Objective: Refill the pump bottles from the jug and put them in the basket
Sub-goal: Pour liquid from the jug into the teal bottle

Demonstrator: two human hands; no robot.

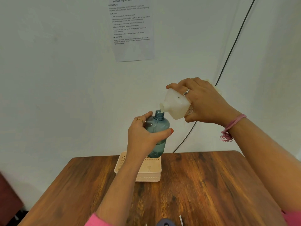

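My left hand (143, 136) grips a clear blue pump bottle (158, 126) around its body and holds it upright in the air above the basket. The bottle's threaded neck is uncapped, with some liquid low inside. My right hand (202, 103) holds a white jug (175, 105) tilted down to the left, its spout right over the bottle's mouth. A pale peach plastic basket (153, 174) stands on the wooden table below, partly hidden by my left forearm.
The wooden table (203, 185) stands against a white wall. A dark blue pump head (166, 223) and a thin white tube (181, 220) lie at the table's near edge. A black cable (231, 51) runs down the wall behind the jug. A printed sheet (132, 28) hangs on the wall.
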